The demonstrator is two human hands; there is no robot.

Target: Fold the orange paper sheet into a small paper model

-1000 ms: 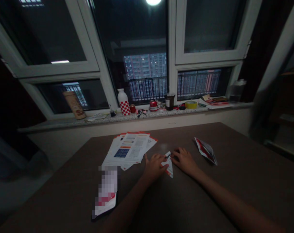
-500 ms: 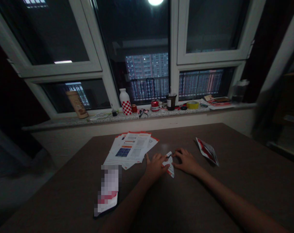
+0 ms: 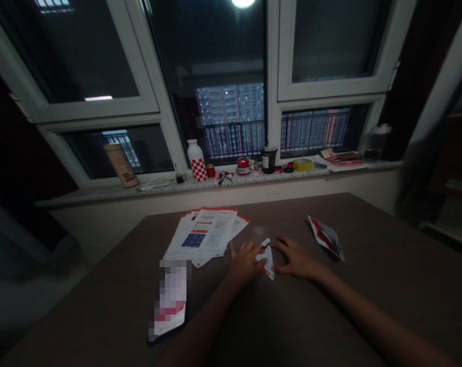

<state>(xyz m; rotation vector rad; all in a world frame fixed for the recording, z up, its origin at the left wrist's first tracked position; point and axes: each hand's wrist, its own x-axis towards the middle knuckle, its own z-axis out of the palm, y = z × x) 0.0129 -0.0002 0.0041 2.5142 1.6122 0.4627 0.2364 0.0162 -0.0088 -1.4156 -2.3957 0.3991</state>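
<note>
A small sheet of white folded paper (image 3: 269, 259) with orange edges lies on the brown table, narrowing to a point at its near end. My left hand (image 3: 244, 265) holds it down from the left, with fingertips and thumb on its surface. Part of the paper is hidden under those fingers. Just right of the paper is my right hand (image 3: 297, 260), fingers and thumb apart and nothing between them. Its fingertips are close to the paper's right edge.
Printed sheets (image 3: 206, 237) lie fanned out at the back left. A phone (image 3: 169, 306) with a blurred screen rests nearer on the left. At the right stands a red-and-white folded paper piece (image 3: 325, 237). Bottles and small items line the windowsill (image 3: 158, 189).
My right hand has moved slightly right, off the paper's edge, and its fingers have spread. My left hand and the folded paper have stayed in place.
</note>
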